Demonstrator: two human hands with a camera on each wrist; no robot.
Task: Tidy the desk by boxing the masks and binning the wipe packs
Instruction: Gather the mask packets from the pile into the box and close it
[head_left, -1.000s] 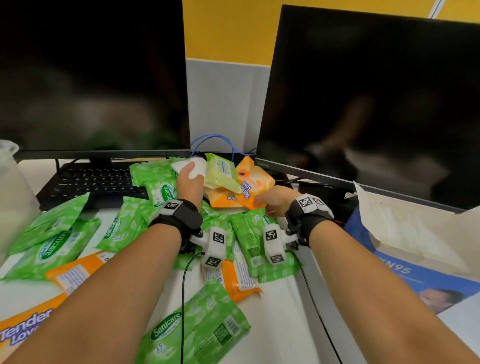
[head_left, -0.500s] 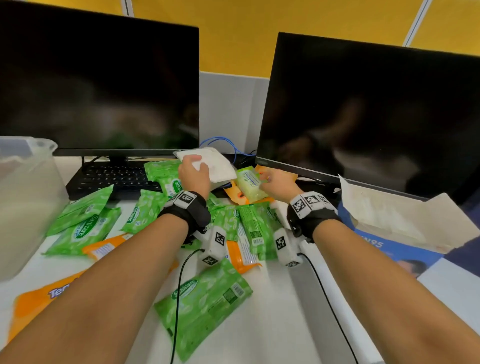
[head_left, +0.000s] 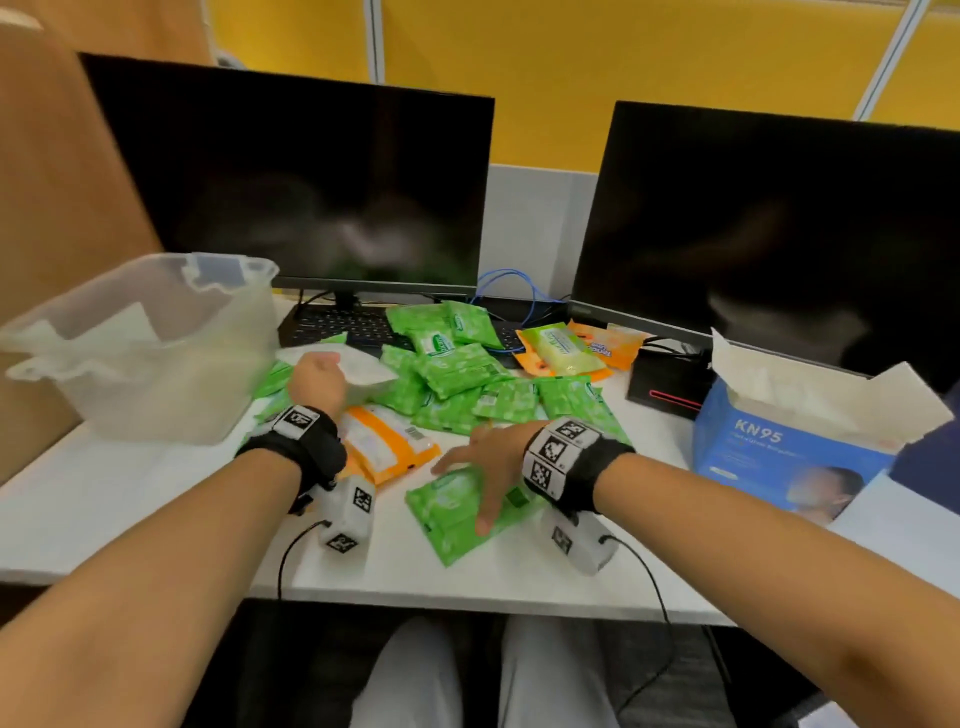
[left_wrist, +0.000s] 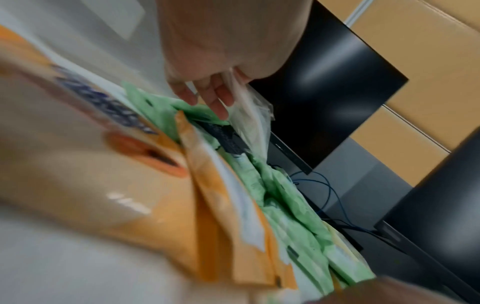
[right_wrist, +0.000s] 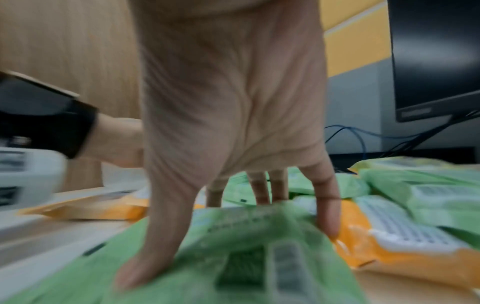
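Observation:
My left hand (head_left: 317, 379) pinches a white mask in a clear wrapper (head_left: 370, 372) above the left side of the pile, near the bin. In the left wrist view the fingertips (left_wrist: 218, 102) hold the wrapper (left_wrist: 250, 117). My right hand (head_left: 480, 460) is spread over a green wipe pack (head_left: 447, 517) at the front of the desk. Its thumb (right_wrist: 145, 267) sits on the near edge and its fingers on the far edge, gripping the green wipe pack (right_wrist: 246, 257). Several green wipe packs (head_left: 457, 374) and orange packs (head_left: 387, 439) lie heaped in the middle.
A clear plastic bin (head_left: 156, 358) stands at the left. An open blue KN95 mask box (head_left: 779, 452) stands at the right beside a black device (head_left: 665, 387). Two dark monitors (head_left: 311, 182) and a keyboard (head_left: 337, 325) line the back; blue cables run between them.
My left hand carried the white mask left and nearer, towards the bin. My right hand let go of the yellow-green pack at the back and came down onto a front green pack.

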